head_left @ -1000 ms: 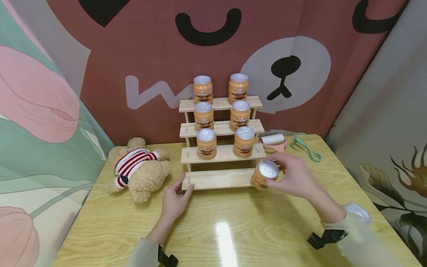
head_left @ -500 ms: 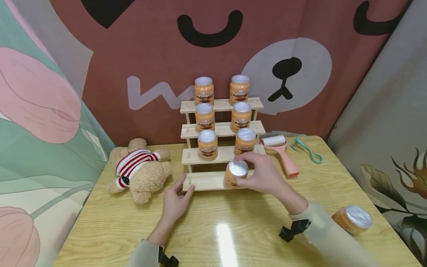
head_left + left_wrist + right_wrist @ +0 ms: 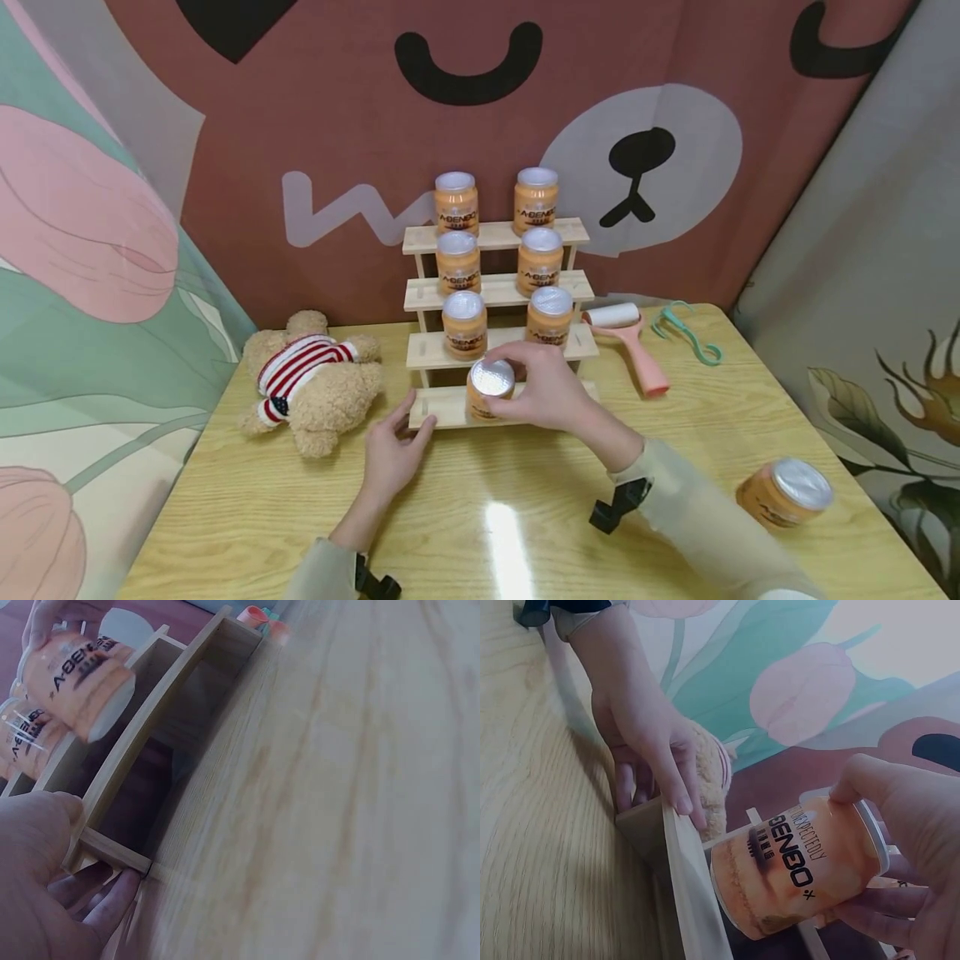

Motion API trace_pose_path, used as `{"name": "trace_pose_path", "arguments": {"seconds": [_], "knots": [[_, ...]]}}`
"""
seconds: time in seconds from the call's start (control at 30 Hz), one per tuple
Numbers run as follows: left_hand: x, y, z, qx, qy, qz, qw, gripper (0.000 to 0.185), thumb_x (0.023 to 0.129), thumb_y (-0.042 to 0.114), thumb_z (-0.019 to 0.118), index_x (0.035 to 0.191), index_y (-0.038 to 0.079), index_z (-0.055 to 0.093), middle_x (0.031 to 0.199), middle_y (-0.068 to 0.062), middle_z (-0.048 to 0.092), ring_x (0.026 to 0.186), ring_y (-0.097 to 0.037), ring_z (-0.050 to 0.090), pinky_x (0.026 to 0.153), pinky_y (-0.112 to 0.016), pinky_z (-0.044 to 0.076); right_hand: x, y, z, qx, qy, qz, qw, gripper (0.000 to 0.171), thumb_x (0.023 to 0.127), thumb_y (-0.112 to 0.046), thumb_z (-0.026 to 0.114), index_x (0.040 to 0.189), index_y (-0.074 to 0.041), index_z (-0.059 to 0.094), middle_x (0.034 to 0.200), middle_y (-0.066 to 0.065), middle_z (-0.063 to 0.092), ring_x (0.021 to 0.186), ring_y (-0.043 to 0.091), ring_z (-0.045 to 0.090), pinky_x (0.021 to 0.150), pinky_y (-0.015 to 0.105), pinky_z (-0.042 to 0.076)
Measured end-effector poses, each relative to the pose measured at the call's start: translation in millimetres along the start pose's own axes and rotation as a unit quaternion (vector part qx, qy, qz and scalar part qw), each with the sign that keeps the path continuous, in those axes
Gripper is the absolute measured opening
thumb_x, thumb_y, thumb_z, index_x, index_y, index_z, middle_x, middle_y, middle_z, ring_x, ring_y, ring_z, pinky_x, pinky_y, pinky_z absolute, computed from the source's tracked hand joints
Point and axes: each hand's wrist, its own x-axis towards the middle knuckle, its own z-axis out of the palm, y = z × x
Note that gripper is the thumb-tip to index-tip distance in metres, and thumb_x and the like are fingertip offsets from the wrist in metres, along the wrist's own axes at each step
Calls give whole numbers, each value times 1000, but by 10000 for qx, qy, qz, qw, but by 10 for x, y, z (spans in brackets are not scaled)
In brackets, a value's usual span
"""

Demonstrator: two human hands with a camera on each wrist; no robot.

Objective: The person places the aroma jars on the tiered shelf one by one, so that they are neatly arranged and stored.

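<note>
A stepped wooden display rack (image 3: 442,408) stands on the table, with pairs of orange jars on its upper three steps. My right hand (image 3: 543,390) holds another orange jar (image 3: 491,392) with a silver top, thumb and fingers round its upper part, over the left half of the lowest step. In the left wrist view this jar (image 3: 79,686) is tilted, its base close above the board. At the rack's lower left corner my left hand (image 3: 393,454) grips the end of the lowest step, thumb on top and fingers (image 3: 112,904) round the end piece.
Left of the rack a teddy bear (image 3: 315,383) in a striped top lies on the table. A pink-handled lint roller (image 3: 637,354) and a green hook (image 3: 690,333) lie to the right. One more orange jar (image 3: 783,496) stands near the right edge.
My right hand has carried the jar leftward from the right end of the lowest step to its left half. The left hand has stayed at the rack's corner.
</note>
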Motion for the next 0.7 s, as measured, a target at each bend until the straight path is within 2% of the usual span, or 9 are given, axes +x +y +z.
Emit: {"name": "trace_pose_path", "arguments": {"seconds": [0.27,0.53,0.7], "knots": [[1,-6,0,76,-7,27,10000,60,95,16,82,147,-2,59,145,-26,63,111,-39,77,78,-27,65,96,-7,177,-369,0,72,9993,46,73,-29,96,112,-10,80,110,5,82,90,16,75,75,36,64],[-10,-1,2,81,-7,35,10000,60,95,15,83,147,-3,59,139,-28,66,107,-38,78,76,-24,65,126,-59,284,-205,-78,221,9995,46,74,-28,96,113,-9,80,112,7,82,97,20,77,82,43,66],[-6,-6,12,74,50,208,9997,60,94,12,83,146,-5,59,133,-29,69,106,-38,79,78,-31,66,139,-63,327,-201,19,230,9995,45,75,-28,95,113,-11,81,113,6,82,102,21,77,86,41,65]]}}
